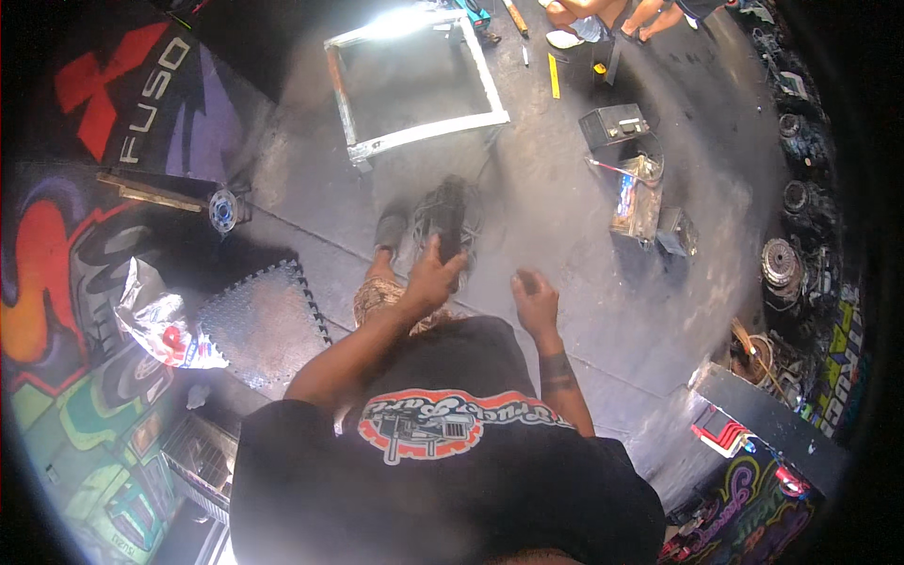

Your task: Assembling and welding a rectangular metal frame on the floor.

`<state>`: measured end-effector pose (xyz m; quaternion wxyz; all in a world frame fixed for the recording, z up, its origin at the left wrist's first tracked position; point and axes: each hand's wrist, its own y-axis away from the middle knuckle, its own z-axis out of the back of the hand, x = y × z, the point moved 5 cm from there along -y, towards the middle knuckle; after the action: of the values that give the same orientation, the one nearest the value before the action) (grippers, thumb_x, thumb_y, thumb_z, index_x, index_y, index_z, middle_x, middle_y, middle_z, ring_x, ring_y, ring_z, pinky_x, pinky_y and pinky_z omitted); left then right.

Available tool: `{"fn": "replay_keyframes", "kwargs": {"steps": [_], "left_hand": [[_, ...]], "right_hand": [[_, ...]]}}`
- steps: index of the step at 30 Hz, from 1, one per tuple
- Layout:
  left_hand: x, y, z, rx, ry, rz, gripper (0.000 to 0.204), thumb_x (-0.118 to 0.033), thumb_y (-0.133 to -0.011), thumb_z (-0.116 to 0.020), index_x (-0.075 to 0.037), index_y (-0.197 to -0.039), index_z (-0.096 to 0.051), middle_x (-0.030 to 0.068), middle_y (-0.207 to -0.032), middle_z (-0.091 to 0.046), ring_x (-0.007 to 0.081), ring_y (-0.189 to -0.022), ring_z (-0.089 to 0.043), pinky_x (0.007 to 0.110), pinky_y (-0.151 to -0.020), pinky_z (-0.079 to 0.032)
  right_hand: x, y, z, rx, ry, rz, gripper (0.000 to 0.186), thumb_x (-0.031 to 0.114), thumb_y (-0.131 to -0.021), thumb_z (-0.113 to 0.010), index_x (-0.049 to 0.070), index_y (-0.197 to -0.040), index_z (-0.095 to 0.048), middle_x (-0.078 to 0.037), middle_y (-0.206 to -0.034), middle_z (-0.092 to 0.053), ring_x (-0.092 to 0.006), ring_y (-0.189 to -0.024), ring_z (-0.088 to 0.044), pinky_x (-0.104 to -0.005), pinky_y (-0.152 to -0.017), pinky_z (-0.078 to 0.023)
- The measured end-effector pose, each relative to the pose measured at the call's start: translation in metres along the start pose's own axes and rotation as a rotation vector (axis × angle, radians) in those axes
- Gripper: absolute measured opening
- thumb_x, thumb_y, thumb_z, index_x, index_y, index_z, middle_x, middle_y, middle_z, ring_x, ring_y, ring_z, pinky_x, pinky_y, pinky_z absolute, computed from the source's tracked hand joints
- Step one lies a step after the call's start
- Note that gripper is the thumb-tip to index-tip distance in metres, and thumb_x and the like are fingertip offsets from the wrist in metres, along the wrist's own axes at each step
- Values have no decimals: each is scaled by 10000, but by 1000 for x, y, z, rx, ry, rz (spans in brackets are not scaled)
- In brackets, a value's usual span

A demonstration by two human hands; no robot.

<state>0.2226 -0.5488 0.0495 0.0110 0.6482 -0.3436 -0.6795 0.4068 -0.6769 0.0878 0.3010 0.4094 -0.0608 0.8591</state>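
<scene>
Black block [451, 212], picture centre | gripped in left hand [436, 280], the nearer | long axis running up the picture toward metal frame [429, 135], upper centre, apart | right hand [537, 299] right of block, fingers curled, contents cannot be told

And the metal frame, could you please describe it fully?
This roughly square frame has four silvery, metal-looking bars around an open middle; the left bar is partly reddish brown. Glare washes out the far bar. It lies ahead, untouched by left hand or right hand; whether directly on the floor is unclear.
</scene>
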Motion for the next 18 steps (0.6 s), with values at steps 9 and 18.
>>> {"fn": "replay_keyframes", "kwargs": {"steps": [9,18], "left_hand": [[50,-66,3,27,-354,-12,531,-324,-853,-628,38,-1195,-441,249,-1099,-563,368,-1038,-546,407,-857,-437],[158,-183,23,185,-447,-257,496,-322,-870,-568,20,-1216,-472,236,-1108,-557,388,-999,-551,462,-854,-439]], "right_hand": [[-49,38,-59,321,98,-190,261,208,-831,-628,-18,-960,-647,-193,-890,-661,-291,-823,-660,-359,-739,-506],[-124,61,-220,565,189,-543,308,288,-835,-642,22,-991,-621,-149,-860,-651,-273,-761,-634,-369,-694,-490]]}}
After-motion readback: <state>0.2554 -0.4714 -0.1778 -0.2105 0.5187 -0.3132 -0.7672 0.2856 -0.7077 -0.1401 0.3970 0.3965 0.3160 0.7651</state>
